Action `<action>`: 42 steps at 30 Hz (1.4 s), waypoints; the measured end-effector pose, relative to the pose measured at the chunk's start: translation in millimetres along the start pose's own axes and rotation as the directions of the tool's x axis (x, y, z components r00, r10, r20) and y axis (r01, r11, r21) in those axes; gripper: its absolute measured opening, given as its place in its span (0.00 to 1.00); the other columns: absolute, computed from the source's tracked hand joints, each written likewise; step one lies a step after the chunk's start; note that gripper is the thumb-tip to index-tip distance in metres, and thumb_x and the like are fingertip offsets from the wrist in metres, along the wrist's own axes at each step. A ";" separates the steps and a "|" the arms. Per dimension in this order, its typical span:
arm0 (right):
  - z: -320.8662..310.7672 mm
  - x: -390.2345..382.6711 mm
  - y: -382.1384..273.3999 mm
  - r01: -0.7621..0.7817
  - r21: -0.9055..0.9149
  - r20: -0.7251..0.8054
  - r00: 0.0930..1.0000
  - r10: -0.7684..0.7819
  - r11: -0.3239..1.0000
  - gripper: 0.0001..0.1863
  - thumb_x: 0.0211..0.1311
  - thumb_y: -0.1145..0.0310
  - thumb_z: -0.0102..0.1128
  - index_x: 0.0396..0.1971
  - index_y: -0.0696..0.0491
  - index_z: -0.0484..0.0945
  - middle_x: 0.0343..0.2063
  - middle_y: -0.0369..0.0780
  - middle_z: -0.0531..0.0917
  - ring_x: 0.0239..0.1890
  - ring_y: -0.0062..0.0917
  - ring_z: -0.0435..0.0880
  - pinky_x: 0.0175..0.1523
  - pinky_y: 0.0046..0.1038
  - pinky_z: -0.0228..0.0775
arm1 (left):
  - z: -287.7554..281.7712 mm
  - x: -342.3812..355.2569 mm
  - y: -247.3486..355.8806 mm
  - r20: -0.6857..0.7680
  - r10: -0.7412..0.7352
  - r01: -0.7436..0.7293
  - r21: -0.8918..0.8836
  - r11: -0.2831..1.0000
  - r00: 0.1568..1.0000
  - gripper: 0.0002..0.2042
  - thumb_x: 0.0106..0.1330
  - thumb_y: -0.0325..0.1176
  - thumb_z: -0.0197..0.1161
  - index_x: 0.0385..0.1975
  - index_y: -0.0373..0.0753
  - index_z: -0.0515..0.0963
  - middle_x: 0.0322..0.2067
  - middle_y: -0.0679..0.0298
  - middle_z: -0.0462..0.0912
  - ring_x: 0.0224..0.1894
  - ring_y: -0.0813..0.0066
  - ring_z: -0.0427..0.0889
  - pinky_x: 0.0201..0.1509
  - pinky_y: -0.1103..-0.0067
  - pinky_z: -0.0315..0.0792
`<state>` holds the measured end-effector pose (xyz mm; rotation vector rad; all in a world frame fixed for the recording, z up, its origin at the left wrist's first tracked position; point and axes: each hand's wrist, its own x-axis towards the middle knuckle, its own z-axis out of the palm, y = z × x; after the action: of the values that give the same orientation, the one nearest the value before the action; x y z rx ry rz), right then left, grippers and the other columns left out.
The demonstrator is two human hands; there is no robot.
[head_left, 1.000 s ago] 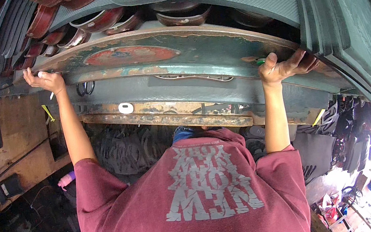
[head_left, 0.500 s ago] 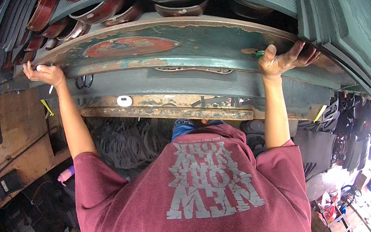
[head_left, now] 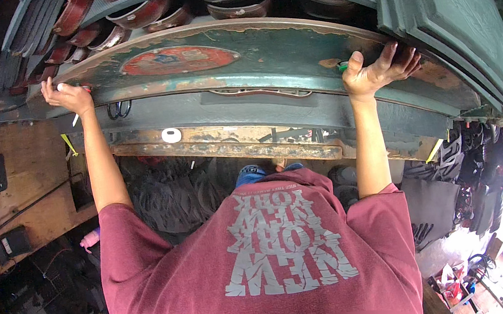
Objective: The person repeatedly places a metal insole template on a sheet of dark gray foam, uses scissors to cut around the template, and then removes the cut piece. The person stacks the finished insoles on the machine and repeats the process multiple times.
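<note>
Both arms reach up to a long green press beam (head_left: 289, 55) with worn paint and a red oval plate (head_left: 180, 59). My left hand (head_left: 71, 97) is at the beam's left end, beside a small red button (head_left: 87, 89); its fingers are apart, with something white on one fingertip. Toward the right end, my right hand (head_left: 370, 76) has its fingers spread and its thumb up, next to a small green button (head_left: 343, 67). Its fingertips look dark. Neither hand holds anything; whether they press the buttons I cannot tell. Below the beam, a curved strip-shaped cutting die (head_left: 262, 93) lies on a grey sheet (head_left: 187, 111).
Several dark red cutting dies (head_left: 240, 9) sit above the beam, with stacked grey-green foam sheets (head_left: 444, 20) at the right. A white oval case (head_left: 171, 135) rests on a worn wooden ledge (head_left: 225, 151). Dark cut pieces (head_left: 170, 194) are piled below it.
The view has shifted slightly. My right hand has opened out, its fingers now more spread and raised beside the green button. The red button by my left hand shows more clearly.
</note>
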<state>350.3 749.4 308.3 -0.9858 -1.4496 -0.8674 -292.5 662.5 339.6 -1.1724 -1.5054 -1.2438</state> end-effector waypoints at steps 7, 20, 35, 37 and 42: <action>-21.0 20.8 -18.4 -0.090 0.102 0.141 0.987 0.075 0.991 0.40 0.65 0.45 0.62 0.73 0.44 0.65 0.73 0.52 0.59 0.77 0.55 0.50 0.76 0.64 0.39 | -20.6 15.4 2.5 0.100 -0.086 0.085 0.016 0.996 0.991 0.18 0.71 0.28 0.52 0.59 0.33 0.74 0.64 0.44 0.71 0.69 0.47 0.66 0.74 0.55 0.55; -200.9 -119.9 -106.6 -0.583 0.143 0.883 0.440 0.163 0.800 0.27 0.56 0.56 0.74 0.55 0.50 0.81 0.51 0.43 0.81 0.60 0.40 0.74 0.68 0.45 0.59 | -162.7 -226.8 172.1 0.687 -0.494 0.703 -0.036 0.710 0.534 0.09 0.76 0.29 0.53 0.48 0.31 0.74 0.47 0.51 0.79 0.49 0.60 0.80 0.58 0.67 0.72; -179.6 -135.4 -116.1 -0.320 -0.015 0.889 0.429 0.159 0.947 0.35 0.42 0.42 0.78 0.46 0.51 0.85 0.44 0.43 0.83 0.55 0.39 0.77 0.67 0.47 0.58 | -154.9 -242.2 170.2 0.788 -0.042 0.090 -0.017 0.996 0.614 0.10 0.71 0.34 0.55 0.42 0.39 0.82 0.42 0.55 0.81 0.54 0.55 0.76 0.65 0.56 0.60; -176.5 -135.1 -114.6 -0.293 -0.038 0.909 0.386 0.155 0.955 0.35 0.43 0.41 0.78 0.48 0.50 0.84 0.44 0.45 0.85 0.54 0.41 0.80 0.65 0.47 0.58 | -152.6 -239.5 169.2 0.818 -0.027 0.040 0.005 0.999 0.574 0.11 0.71 0.36 0.55 0.43 0.39 0.82 0.42 0.54 0.81 0.54 0.53 0.77 0.64 0.55 0.61; -171.0 -131.1 -116.6 -0.218 -0.093 0.930 0.331 0.163 0.972 0.38 0.43 0.36 0.77 0.50 0.49 0.84 0.47 0.47 0.85 0.57 0.43 0.80 0.65 0.48 0.62 | -150.3 -224.6 169.7 0.889 -0.068 0.097 0.027 0.995 0.452 0.14 0.72 0.41 0.54 0.45 0.40 0.82 0.48 0.52 0.83 0.58 0.52 0.77 0.66 0.53 0.60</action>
<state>310.8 534.4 197.7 -1.7353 -2.2219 0.0484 -73.3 493.5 180.9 -1.9736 -2.3218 -0.6466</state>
